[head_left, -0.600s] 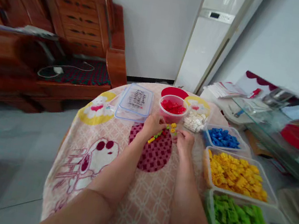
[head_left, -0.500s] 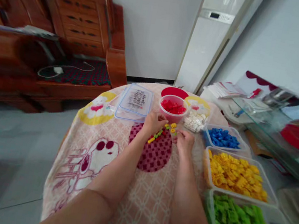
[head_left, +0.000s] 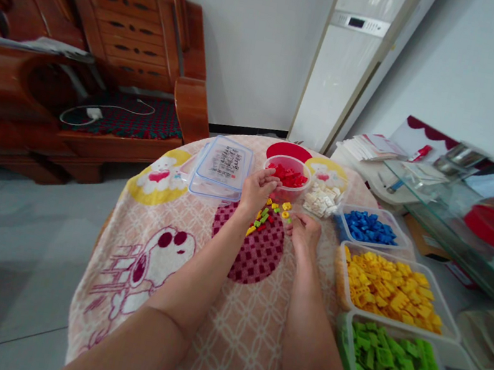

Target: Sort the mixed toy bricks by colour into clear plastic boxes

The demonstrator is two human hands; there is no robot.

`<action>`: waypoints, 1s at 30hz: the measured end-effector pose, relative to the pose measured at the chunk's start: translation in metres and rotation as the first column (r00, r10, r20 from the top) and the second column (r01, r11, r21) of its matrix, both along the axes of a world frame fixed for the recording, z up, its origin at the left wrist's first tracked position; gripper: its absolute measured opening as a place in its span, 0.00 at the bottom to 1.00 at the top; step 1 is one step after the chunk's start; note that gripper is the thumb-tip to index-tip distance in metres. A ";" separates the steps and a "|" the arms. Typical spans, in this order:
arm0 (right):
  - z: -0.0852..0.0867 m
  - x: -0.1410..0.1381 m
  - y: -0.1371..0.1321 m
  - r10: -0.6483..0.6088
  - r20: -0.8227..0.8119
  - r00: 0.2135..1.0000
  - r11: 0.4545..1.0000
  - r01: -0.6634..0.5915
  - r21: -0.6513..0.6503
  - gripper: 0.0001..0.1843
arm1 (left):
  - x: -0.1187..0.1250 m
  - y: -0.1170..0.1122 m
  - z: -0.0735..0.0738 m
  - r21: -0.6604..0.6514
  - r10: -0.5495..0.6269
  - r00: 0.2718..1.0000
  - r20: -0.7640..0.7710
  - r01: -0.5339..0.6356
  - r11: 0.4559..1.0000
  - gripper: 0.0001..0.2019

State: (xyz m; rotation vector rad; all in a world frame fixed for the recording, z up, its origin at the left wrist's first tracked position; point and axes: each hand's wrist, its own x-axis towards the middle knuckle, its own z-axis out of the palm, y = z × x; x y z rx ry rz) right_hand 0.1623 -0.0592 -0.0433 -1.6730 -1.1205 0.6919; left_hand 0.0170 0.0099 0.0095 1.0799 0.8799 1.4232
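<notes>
Reaching with left hand to rim of red tub near far edge of bench; resting right hand beside mixed bricks; both curled, contents impossible to tell.

Left hand hovers, fingers seemingly pinched; right hand rests lower.

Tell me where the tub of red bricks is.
In the head view, the tub of red bricks stands at the table's far edge, between the clear lidded box on its left and the white bricks on its right; the left hand reaches its rim.
</notes>
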 end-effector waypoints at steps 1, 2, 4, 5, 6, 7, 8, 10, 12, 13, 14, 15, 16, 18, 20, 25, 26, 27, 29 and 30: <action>0.000 0.000 0.000 0.000 0.000 1.000 1.000 0.000 0.001 0.20 | -0.002 0.000 0.000 0.012 -0.002 0.999 -0.039 0.003 1.000 0.16; 0.000 0.001 0.000 -0.002 0.003 1.000 1.000 0.002 0.003 0.20 | -0.005 0.000 0.000 0.023 -0.006 0.995 -0.098 0.008 1.000 0.15; 0.000 0.001 0.000 -0.010 0.011 1.000 1.000 0.010 0.003 0.20 | -0.012 -0.001 0.001 0.059 -0.010 0.959 -0.283 0.028 0.998 0.11; 0.000 0.001 0.000 -0.012 0.015 1.000 1.000 0.012 0.001 0.20 | -0.015 -0.002 0.001 0.085 -0.006 0.917 -0.400 0.043 0.995 0.09; 0.000 0.001 0.001 -0.013 0.018 1.000 1.000 0.013 -0.004 0.20 | -0.018 -0.003 0.002 0.115 0.005 0.854 -0.521 0.065 0.991 0.08; 0.000 0.001 0.001 -0.014 0.022 1.000 1.000 0.014 -0.008 0.20 | -0.020 -0.004 0.002 0.139 0.014 0.772 -0.636 0.096 0.986 0.07; 0.000 0.001 0.001 -0.014 0.026 1.000 1.000 0.014 -0.009 0.20 | -0.022 -0.005 0.003 0.153 0.021 0.678 -0.735 0.136 0.979 0.06; 0.000 0.001 0.001 -0.010 0.040 0.999 1.000 0.009 0.001 0.20 | -0.022 -0.008 0.004 0.133 0.011 0.483 -0.876 0.218 0.967 0.06; -0.001 0.002 0.001 -0.005 0.052 0.999 1.000 0.005 0.014 0.20 | -0.021 -0.012 0.004 0.066 -0.024 0.296 -0.955 0.289 0.955 0.07; -0.002 0.002 0.001 -0.002 0.053 0.999 1.000 0.002 0.016 0.20 | -0.019 -0.014 0.004 0.031 -0.038 0.212 -0.976 0.314 0.949 0.08; -0.002 0.002 0.001 0.000 0.052 0.999 1.000 0.000 0.013 0.20 | -0.018 -0.016 0.004 0.006 -0.043 0.138 -0.989 0.330 0.944 0.10; -0.002 0.002 0.001 0.000 0.049 0.999 1.000 0.000 0.007 0.20 | -0.016 -0.018 0.004 -0.008 -0.036 0.077 -0.996 0.337 0.941 0.11; -0.002 0.002 0.001 -0.001 0.047 0.999 1.000 0.001 0.001 0.20 | -0.015 -0.020 0.004 -0.008 -0.020 0.032 -0.999 0.337 0.941 0.13; -0.003 0.002 0.001 -0.002 0.052 0.999 1.000 0.002 -0.001 0.21 | -0.014 -0.023 0.004 0.007 0.011 -0.010 -1.000 0.328 0.945 0.15; -0.003 0.002 0.001 -0.005 0.063 0.998 1.000 0.004 0.007 0.21 | -0.013 -0.023 0.003 0.011 0.015 -0.009 -1.000 0.318 0.948 0.15; -0.003 0.003 0.001 -0.001 0.071 0.997 1.000 0.001 0.000 0.21 | -0.018 -0.014 0.000 0.019 -0.040 0.173 -0.984 0.327 0.945 0.12; -0.003 0.003 0.001 -0.001 0.077 0.997 1.000 0.001 0.002 0.21 | -0.019 -0.012 -0.001 0.031 -0.050 0.239 -0.970 0.325 0.945 0.12; -0.004 0.003 0.002 -0.002 0.083 0.997 1.000 0.002 0.004 0.21 | -0.020 -0.009 -0.002 0.046 -0.056 0.310 -0.949 0.312 0.949 0.11; -0.004 0.003 0.001 -0.001 0.088 0.996 1.000 0.000 0.009 0.21 | -0.020 -0.006 -0.004 0.082 -0.053 0.471 -0.881 0.261 0.962 0.09; -0.004 0.002 0.001 -0.001 0.087 0.996 1.000 0.000 0.010 0.20 | -0.020 -0.006 -0.005 0.090 -0.053 0.562 -0.826 0.223 0.971 0.08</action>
